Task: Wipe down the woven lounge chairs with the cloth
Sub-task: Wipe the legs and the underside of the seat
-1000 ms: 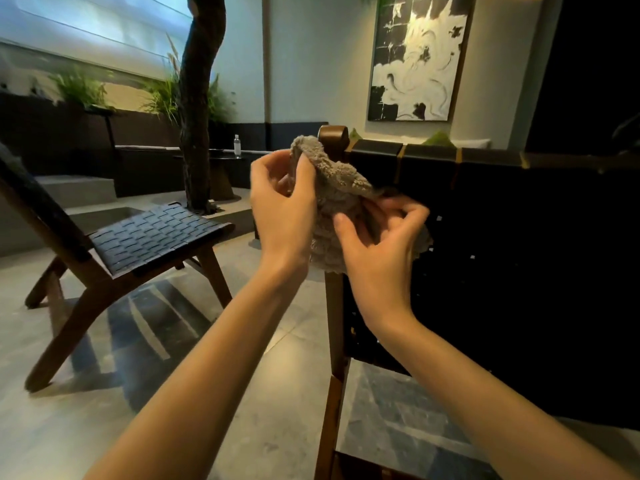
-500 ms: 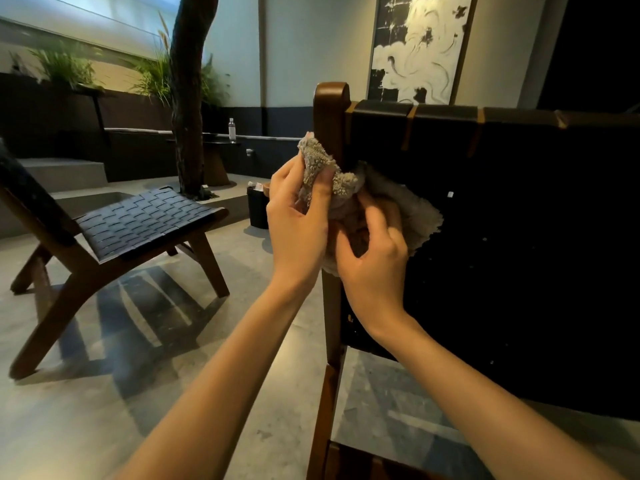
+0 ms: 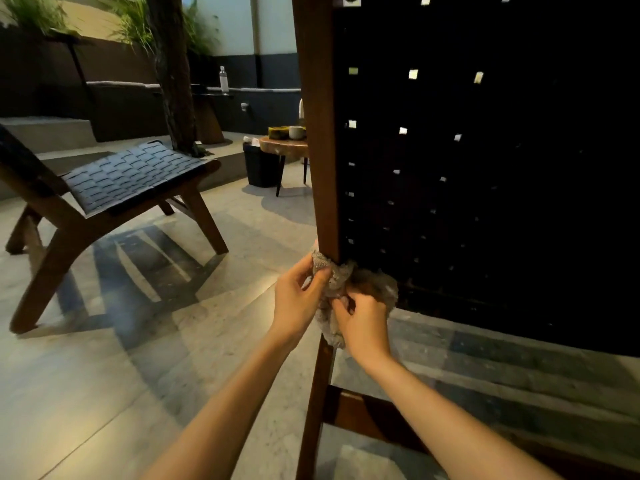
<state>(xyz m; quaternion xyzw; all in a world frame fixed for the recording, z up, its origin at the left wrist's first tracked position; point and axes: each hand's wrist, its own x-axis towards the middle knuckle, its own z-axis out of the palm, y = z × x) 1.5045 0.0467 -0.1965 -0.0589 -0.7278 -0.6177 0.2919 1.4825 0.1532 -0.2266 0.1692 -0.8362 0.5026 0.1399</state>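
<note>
I stand behind a woven lounge chair whose dark strap back (image 3: 485, 168) fills the right of the view. Its brown wooden side post (image 3: 320, 133) runs down the middle. A grey fluffy cloth (image 3: 334, 284) is wrapped around the lower part of that post. My left hand (image 3: 298, 299) grips the cloth from the left, thumb on top. My right hand (image 3: 363, 323) holds it from the right and below. A second woven lounge chair (image 3: 131, 174) with a dark seat and wooden legs stands to the left, untouched.
A small round wooden table (image 3: 282, 145) with cups sits beyond the post, a black bin (image 3: 259, 164) beside it. A tree trunk (image 3: 173, 74) rises from a raised step behind the left chair. A bottle (image 3: 223, 79) stands on the far ledge. The floor is grey stone tile.
Both hands slid the cloth from the top of the chair's side post down to its lower part, and my view dropped lower and closer to the chair back.
</note>
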